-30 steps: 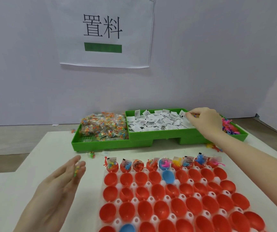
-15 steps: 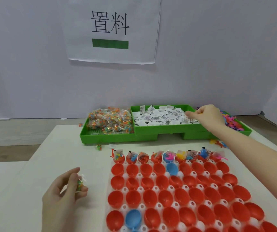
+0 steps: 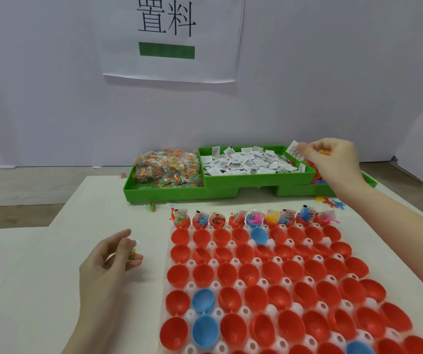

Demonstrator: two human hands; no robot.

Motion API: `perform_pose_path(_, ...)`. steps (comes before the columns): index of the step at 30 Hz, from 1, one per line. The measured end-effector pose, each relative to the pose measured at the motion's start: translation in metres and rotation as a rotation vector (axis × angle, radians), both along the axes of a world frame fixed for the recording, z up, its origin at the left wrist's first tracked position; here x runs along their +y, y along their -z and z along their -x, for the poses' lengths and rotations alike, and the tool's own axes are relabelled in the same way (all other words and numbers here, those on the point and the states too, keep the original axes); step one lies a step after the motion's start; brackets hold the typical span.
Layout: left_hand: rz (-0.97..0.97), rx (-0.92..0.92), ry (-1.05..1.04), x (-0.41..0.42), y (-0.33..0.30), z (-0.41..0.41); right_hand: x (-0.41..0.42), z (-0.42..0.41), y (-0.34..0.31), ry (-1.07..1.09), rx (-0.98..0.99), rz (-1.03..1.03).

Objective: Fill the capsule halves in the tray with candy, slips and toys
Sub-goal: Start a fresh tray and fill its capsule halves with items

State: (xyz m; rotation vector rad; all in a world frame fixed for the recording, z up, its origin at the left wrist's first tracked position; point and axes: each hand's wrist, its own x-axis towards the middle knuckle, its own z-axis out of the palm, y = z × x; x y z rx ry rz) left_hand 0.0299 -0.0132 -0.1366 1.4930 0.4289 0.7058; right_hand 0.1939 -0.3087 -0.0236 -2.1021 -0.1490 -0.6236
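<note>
Packing workstn: wall sign, green parts bins, capsule tray.

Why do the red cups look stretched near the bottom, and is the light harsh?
Head view: the wide-angle lens stretches the near capsule halves and bows the table edge. Light is soft and even, shadows faint, mild sheen on the cups; the left hand looks slightly soft.

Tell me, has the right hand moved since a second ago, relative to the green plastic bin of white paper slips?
Yes. The right hand has lifted off the slip pile, toward the green bin's right end, pinching one white paper slip.
</note>
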Motion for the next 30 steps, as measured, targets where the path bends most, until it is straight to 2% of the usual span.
perform_pose_path(6,0.018,-0.035,0.058,-0.01,-0.011,0.003,0.014,0.084,-0.008,-0.213,0.063,-0.105)
perform_pose_path(10,0.121,-0.105,0.101,-0.023,-0.031,0.015,0.034,0.124,-0.014,-0.386,0.143,-0.183)
perform_pose_path(14,0.189,-0.156,0.224,-0.035,-0.052,0.028,0.063,0.147,-0.015,-0.571,0.274,-0.097)
perform_pose_path(18,0.26,-0.144,0.397,-0.05,-0.061,0.035,0.093,0.153,-0.012,-0.656,0.3,0.037)
perform_pose_path(23,0.349,-0.077,0.556,-0.058,-0.064,0.037,0.112,0.15,0.0,-0.573,0.222,0.309)
perform_pose_path(26,0.322,-0.076,0.541,-0.058,-0.064,0.038,0.115,0.145,0.005,-0.52,0.164,0.3)
perform_pose_path(30,0.315,-0.097,0.487,-0.059,-0.061,0.038,0.116,0.145,0.01,-0.582,0.169,0.245)
